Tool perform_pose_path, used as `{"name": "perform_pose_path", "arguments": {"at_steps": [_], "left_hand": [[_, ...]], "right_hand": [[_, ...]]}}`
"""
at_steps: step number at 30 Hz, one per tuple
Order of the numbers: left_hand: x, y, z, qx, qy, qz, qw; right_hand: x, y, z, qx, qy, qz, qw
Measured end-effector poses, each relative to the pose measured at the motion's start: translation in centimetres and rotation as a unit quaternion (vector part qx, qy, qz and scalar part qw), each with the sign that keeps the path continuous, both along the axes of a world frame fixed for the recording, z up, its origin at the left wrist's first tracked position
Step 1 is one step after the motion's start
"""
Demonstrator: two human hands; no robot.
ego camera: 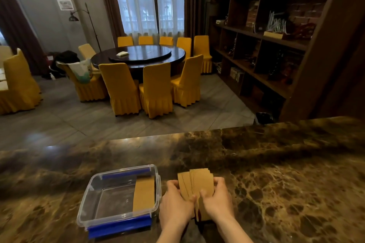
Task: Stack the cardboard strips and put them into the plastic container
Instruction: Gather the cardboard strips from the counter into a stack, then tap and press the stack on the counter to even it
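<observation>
**Gathering cardboard strips beside the plastic container**

Head view: both hands grip a bundle of cardboard strips [197,185] above the near edge of the marble counter [276,163]. The left hand [175,201] curls around the bundle's left side, thumb on top and fingers wrapped against the strips. The right hand [216,197] closes on the right side, its fingers bent over the front face. The strips are not yet squared: their far ends fan apart, the left ones leaning away from the rest.

Just left of the hands, near the same edge of the counter, sits the clear plastic container [92,199], open, with blue clips on its near and far sides. One batch of cardboard strips already lies flat inside it [144,193], along its right wall, running from near side to far side. The left hand is close beside the container's right wall; whether it touches cannot be told.

Beyond the counter's far edge stand a round dining table [138,55], ringed with yellow-covered chairs [120,89], and dark shelving [276,35] at the right.
</observation>
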State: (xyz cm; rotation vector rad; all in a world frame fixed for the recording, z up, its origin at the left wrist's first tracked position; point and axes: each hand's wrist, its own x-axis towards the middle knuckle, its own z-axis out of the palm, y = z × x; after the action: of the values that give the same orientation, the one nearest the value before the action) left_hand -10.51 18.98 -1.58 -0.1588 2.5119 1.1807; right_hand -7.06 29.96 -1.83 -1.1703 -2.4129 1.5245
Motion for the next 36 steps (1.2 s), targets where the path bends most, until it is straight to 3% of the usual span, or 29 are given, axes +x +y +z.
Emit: {"name": "perform_pose_path", "arguments": {"at_steps": [4,10,12,17,24,29,33,36], "left_hand": [[-0.9,0.5,-0.4,-0.06,0.0,-0.007,0.998],[-2.9,0.7,-1.0,-0.069,-0.054,-0.023,0.996],[-3.1,0.8,-1.4,-0.085,-0.062,-0.031,0.994],[-0.7,1.0,-0.2,-0.089,-0.02,-0.051,0.994],[1.7,0.2,-0.9,-0.048,-0.07,-0.044,0.995],[1.5,-0.4,-1.6,0.11,-0.147,0.002,0.983],[2.2,-1.4,-2.8,0.156,-0.079,-0.04,0.984],[2.9,-1.6,-2.5,0.109,0.002,-0.059,0.992]], "right_hand": [[-0.7,-0.3,-0.4,0.045,-0.021,0.017,0.999],[-1.4,-0.1,-0.6,0.191,-0.068,0.052,0.978],[-1.4,0.0,-0.7,0.199,-0.085,0.053,0.975],[0.4,0.1,0.5,0.15,-0.076,0.038,0.985],[3.1,-1.1,-0.6,0.064,-0.083,0.015,0.994],[3.2,-1.3,-1.6,-0.007,-0.02,-0.007,1.0],[3.5,-1.4,-1.9,-0.062,0.057,0.004,0.996],[3.7,-1.9,-1.5,-0.123,0.116,0.003,0.986]]}}
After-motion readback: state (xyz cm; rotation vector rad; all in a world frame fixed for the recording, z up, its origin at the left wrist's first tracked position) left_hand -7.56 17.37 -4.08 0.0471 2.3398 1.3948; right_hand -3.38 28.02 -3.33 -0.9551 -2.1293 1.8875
